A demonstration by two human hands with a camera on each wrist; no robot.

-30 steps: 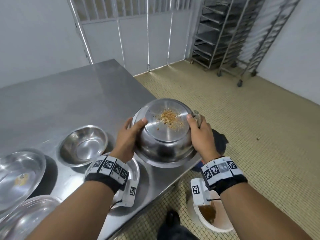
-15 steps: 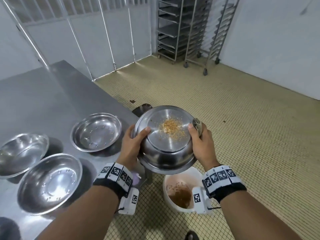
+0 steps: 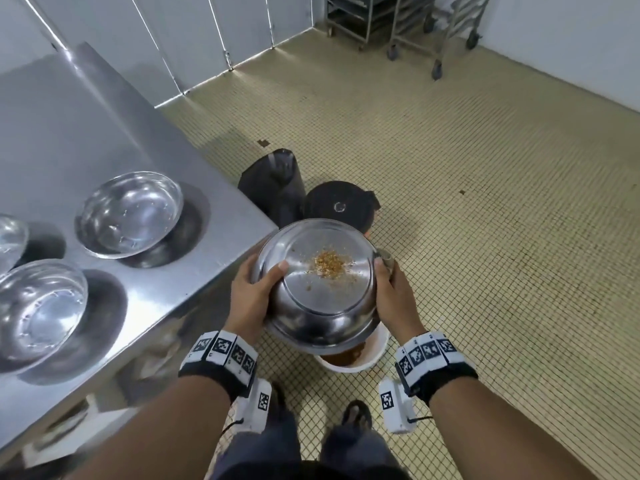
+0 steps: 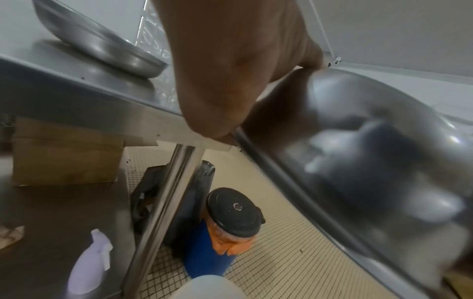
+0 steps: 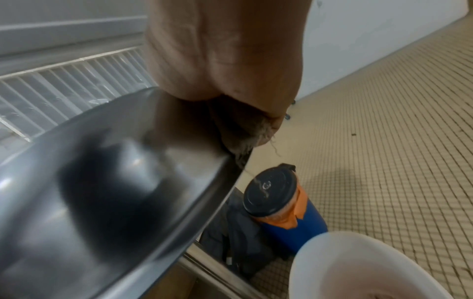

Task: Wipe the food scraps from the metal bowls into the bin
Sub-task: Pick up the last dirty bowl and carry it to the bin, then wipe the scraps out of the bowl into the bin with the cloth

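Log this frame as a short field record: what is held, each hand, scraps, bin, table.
held: metal bowl, tilted, over the bin
left hand: grips the bowl's left rim
right hand: grips the right rim, a cloth bunched under its fingers
scraps: orange crumbs inside the bowl
bin: white bucket on the floor, brown waste inside
table: three other bowls

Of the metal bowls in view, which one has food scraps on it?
The held bowl, gripped by the left hand and right hand above the white bin. Orange-brown crumbs sit on it; the bowls on the table show none.
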